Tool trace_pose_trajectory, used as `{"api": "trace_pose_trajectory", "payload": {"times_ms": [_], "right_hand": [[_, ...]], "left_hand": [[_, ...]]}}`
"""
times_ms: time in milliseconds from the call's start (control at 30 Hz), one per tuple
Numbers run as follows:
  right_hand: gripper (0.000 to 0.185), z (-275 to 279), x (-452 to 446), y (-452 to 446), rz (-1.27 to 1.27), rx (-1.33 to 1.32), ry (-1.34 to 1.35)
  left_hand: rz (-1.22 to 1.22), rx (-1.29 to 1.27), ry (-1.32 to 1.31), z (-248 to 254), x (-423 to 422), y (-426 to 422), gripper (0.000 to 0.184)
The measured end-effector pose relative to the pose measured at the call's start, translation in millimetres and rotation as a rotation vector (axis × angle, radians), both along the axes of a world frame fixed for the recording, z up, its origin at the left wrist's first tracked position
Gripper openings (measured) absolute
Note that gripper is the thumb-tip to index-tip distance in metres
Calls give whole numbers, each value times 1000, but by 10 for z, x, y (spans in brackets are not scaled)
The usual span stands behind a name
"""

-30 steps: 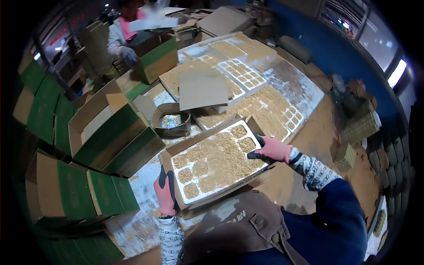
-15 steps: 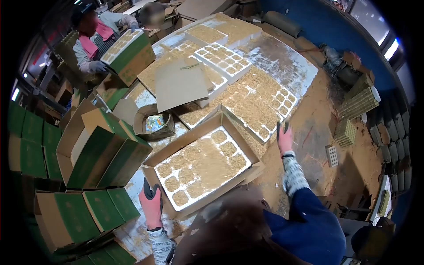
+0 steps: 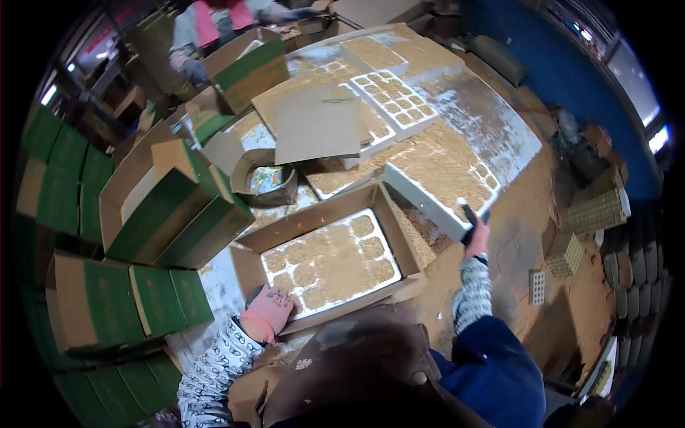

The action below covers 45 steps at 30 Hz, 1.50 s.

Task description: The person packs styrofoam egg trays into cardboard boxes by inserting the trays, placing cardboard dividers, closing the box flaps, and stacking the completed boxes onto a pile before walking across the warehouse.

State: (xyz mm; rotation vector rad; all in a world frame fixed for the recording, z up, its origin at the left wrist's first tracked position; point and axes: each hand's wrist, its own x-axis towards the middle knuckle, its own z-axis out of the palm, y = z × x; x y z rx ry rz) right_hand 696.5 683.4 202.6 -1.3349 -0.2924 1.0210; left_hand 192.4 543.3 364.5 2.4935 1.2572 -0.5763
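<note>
A white foam tray [image 3: 328, 264] filled with straw-coloured material lies inside an open cardboard box [image 3: 307, 217] in front of me. My left hand [image 3: 270, 309], in a pink glove, rests at the box's near left corner over the tray edge; its fingertips are hidden. My right hand [image 3: 476, 234], gloved in pink and black, grips the near right corner of another filled foam tray [image 3: 442, 175]. That tray is raised at its near side, and loose straw bits show beneath it.
Green and brown boxes [image 3: 160, 207] stand at the left. Flat cardboard [image 3: 317, 125] and a small box with colourful packets [image 3: 266, 178] lie beyond my box. Across the table a co-worker [image 3: 214, 25] handles another box [image 3: 250, 68]. Several egg-tray-like stacks [image 3: 565, 255] stand right.
My right hand has gone from the boxed tray to the other tray and taken its corner, which is now lifted. My left hand has moved over the box's near edge. The co-worker's box has been turned.
</note>
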Motion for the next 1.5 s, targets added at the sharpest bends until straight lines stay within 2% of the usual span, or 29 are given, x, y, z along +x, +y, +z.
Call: {"api": "trace_pose_trajectory", "payload": {"times_ms": [67, 133, 200, 267, 300, 367, 433, 500, 533, 567, 600, 633, 700, 733, 800, 833, 933, 967, 1000, 1033, 1067, 1100, 1133, 1167, 1200, 1267, 1333, 1433, 1500], "right_hand": [[35, 839, -241, -245, 8, 74, 22], [30, 1274, -185, -450, 57, 162, 5], [31, 1672, -108, -608, 226, 219, -309], [29, 2101, -216, -734, 395, 296, -721], [28, 2229, -260, -786, 485, 348, -1132], [31, 2368, -555, -863, 513, 327, -1155], [33, 2515, -901, -905, 677, 391, -1329], [38, 2528, -1236, -901, 901, 473, -1210], [37, 2509, -1461, -907, 954, 627, -945], [37, 2453, -1540, -806, 1022, 718, -1025], [38, 2397, -1618, -707, 1086, 816, -1096], [38, 2333, -1666, -608, 1156, 748, -1120], [37, 2298, -1761, -491, 1248, 758, -1190], [36, 2347, -1840, -492, 1252, 569, -1075], [37, 2450, -1981, -557, 1227, 186, -839], [41, 2332, -1958, -557, 1237, 352, -989], [45, 2182, -1988, -583, 1222, 62, -753], [45, 2107, -1894, -501, 1284, -3, -714], [50, 2211, -1921, -474, 1346, -207, -832], [54, 2218, -2003, -495, 1346, -286, -1011], [59, 2208, -2063, -518, 1341, -363, -1190], [72, 1994, -1995, -517, 1337, -121, -1515], [82, 1852, -1987, -541, 1290, -153, -1790], [85, 1759, -1997, -537, 1313, -109, -1891], [89, 1706, -2025, -512, 1333, -61, -1991], [89, 1786, -2180, -464, 1436, -206, -2133], [83, 1841, -2256, -394, 1413, -151, -2185], [46, 1517, -2319, -276, 1506, -10, -2346], [35, 1543, -2380, -167, 1665, -97, -2189]], "left_hand": [[115, 239, -189, 360, 79, -5, 32], [372, 420, -323, 756, 128, -12, 55], [672, 673, -420, 592, -19, -53, 67], [904, 535, -976, 55, -205, 2, 67], [943, 463, -1154, -18, -221, 17, 65], [994, 293, -1511, -74, -207, 51, 59], [1000, 291, -1550, -46, -164, 37, 53], [874, 335, -1513, -207, -245, -49, 47], [746, 378, -1461, -375, -326, -120, 44], [657, 160, -1876, -447, -351, -151, 42], [730, 146, -1910, -560, -405, -158, 39], [802, 133, -1946, -673, -459, -165, 36], [914, 549, -1291, -487, -488, -215, 34], [783, 742, -986, -322, -420, -273, 35], [1016, 371, -1774, -117, -267, -104, 38], [956, 409, -1747, -119, -247, -118, 44], [1037, 254, -1822, -172, -353, -104, 49], [1018, 278, -1965, -406, -446, 26, 45], [1000, 297, -2112, -669, -551, 162, 42], [1092, 431, -2036, -664, -658, 356, 35], [1003, 497, -1915, -495, -701, 588, 30], [899, 347, -2032, -438, -732, 877, 27], [875, 316, -1873, -639, -812, 1244, 26], [928, 291, -1620, -809, -851, 1585, 29], [863, 438, -1290, -989, -886, 1933, 36], [821, 424, -814, -1265, -937, 2578, 49], [858, 413, -440, -1490, -914, 3026, 60], [983, 48, -293, -1982, -1022, 3597, 74], [1029, 34, -235, -2183, -935, 3667, 74]]}}
